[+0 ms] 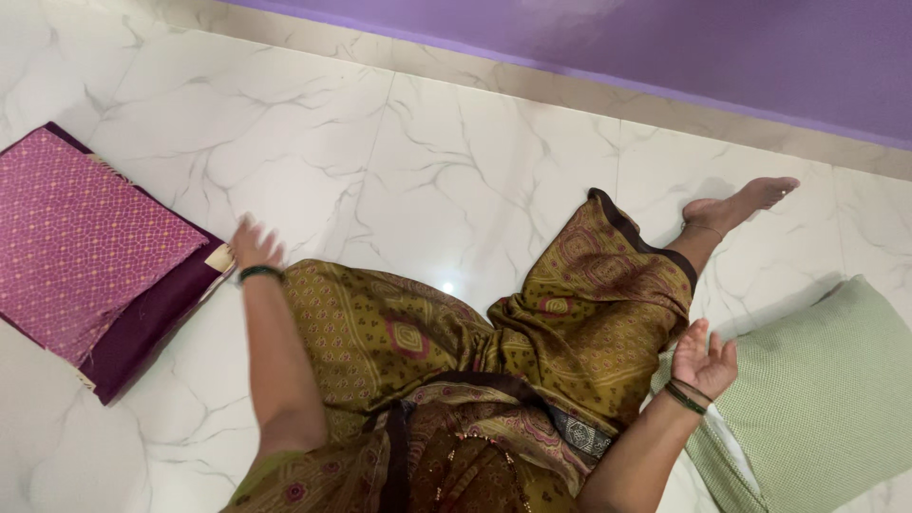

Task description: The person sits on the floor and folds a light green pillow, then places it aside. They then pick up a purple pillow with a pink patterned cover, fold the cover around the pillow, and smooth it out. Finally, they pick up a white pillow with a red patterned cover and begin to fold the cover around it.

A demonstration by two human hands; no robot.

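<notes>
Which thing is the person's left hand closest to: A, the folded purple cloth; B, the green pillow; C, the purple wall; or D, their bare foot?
A: the left hand hovers at the edge of the folded purple cloth, far from the others.

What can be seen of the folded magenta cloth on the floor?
The folded magenta patterned cloth lies flat on the white marble-look tiled floor, a rectangle with a woven golden lattice on top, a plain dark plum layer showing below and a frayed edge. The left hand is at its right corner, contact unclear through blur.
</notes>
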